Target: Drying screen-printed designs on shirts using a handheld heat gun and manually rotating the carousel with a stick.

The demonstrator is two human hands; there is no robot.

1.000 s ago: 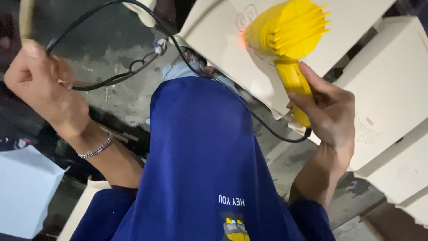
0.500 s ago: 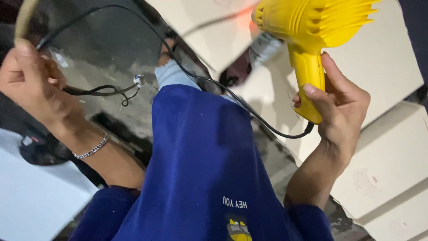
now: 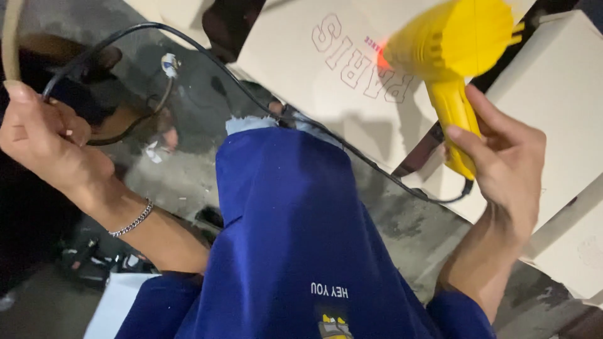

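**Yellow heat gun up, cord gathered**

Largest in view: blue garment (image 3: 295,238), draped down the middle, covering the lap, small yellow emblem near the lower edge. Behind it, pale cardboard boxes (image 3: 301,56) stacked along the upper right, over stained grey concrete floor (image 3: 169,182). Upper right: yellow heat gun (image 3: 452,44), raised and tilted, orange glow at its nozzle end, handle clamped in the right hand (image 3: 502,163), fingers wrapped round the grip. Black cord (image 3: 352,150) running from the handle base across the garment's top edge, looping up to the left. Left hand (image 3: 47,141) closed around the cord loops, thumb up, beside a tan strip at the frame edge. Silver chain bracelet (image 3: 132,220) on the left wrist.
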